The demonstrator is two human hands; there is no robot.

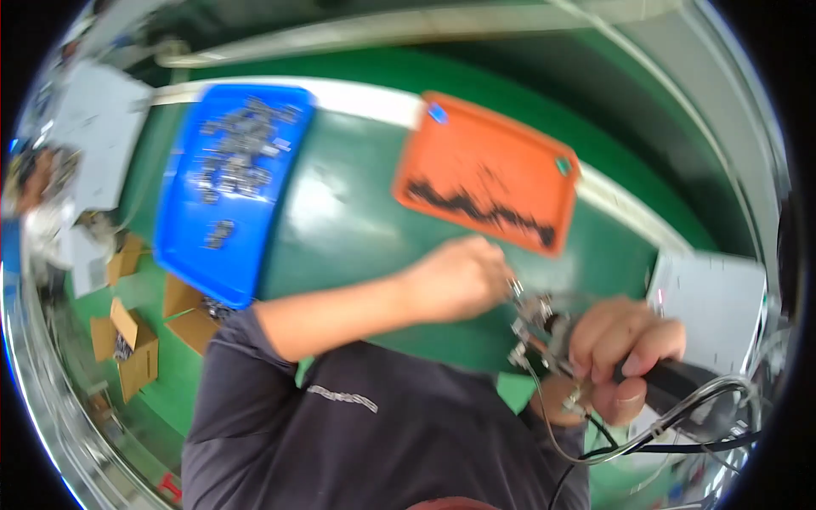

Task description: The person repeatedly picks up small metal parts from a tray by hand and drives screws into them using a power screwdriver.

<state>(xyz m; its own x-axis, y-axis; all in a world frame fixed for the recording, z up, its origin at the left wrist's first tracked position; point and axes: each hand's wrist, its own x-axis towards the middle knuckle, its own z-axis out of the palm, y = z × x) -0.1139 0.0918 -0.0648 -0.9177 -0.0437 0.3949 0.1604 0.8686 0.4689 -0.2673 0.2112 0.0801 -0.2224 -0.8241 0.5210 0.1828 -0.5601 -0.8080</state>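
In the middle of the view, my left hand [463, 279] is closed, its fingertips pinched round a small shiny metal piece [514, 287]. Blur and the fingers hide most of that piece. My right hand [625, 344] wraps round a hand tool with a dark handle [676, 382] and a metal head [540, 323]; its exact kind is not clear. The tool's head points left and meets, or nearly meets, the piece at my left fingertips. A thin tube and a black cable [722, 444] run from the tool to the right.
A blue tray [174, 229] with many small metal parts lies left on the green table [340, 195]. Beyond my left hand is an orange tray [510, 136] with small dark parts in a band. Open cardboard boxes [136, 365] stand on the floor at left. A pale panel [714, 297] is at right.
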